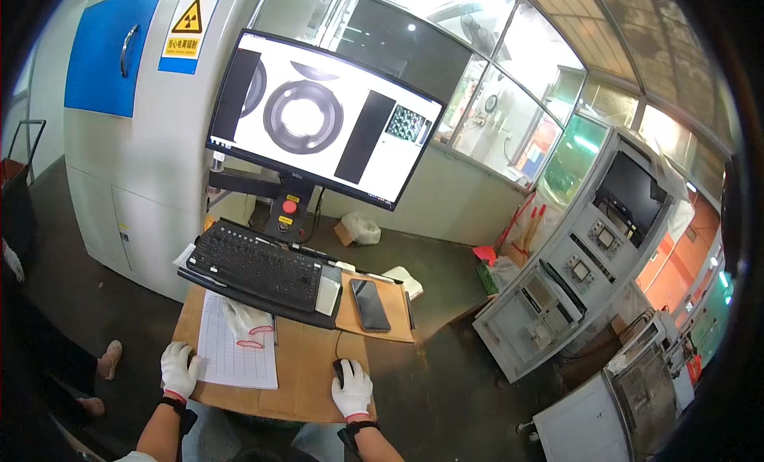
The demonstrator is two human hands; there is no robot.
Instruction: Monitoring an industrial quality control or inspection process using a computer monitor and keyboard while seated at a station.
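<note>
The right hand (352, 389) cups the mouse (339, 372), fingers curled over it, at five o'clock of the keyboard (259, 265), facing the monitor (322, 116). The left hand (179, 370) lies flat, fingers spread, pinning the form (235, 346) at seven o'clock.

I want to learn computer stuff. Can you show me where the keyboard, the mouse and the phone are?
keyboard (256, 265): head view, middle of the black keys.
mouse (339, 369): head view, dark front end showing past the right hand (352, 389).
phone (370, 304): head view, middle of its dark screen.
</note>
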